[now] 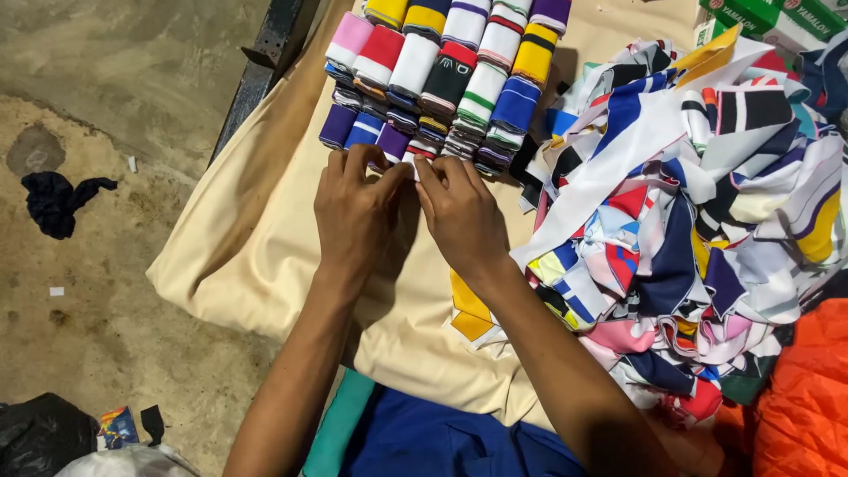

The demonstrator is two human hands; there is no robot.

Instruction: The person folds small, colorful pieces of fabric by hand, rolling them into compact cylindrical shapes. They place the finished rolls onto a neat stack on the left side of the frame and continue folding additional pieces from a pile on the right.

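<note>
Left hand (pixel 355 205) and right hand (pixel 459 208) meet fingertip to fingertip, pinched shut on a small folded strip of white fabric (pixel 413 164) at the near edge of the stacked rows.

The strip sits at 6 o'clock of the neat rows of folded multicoloured fabric pieces (pixel 446 75) on the cream cloth-covered counter (pixel 256 238); the loose heap of printed fabric scraps (pixel 698 230) lies at 3 o'clock. Judged from this, square the fold tightly and butt it flush against its row.

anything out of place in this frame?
A dark cloth scrap lies on the bare floor, away from the neat folded stacks and the loose pile on the cream-covered table. Otherwise nothing stands out.
</note>
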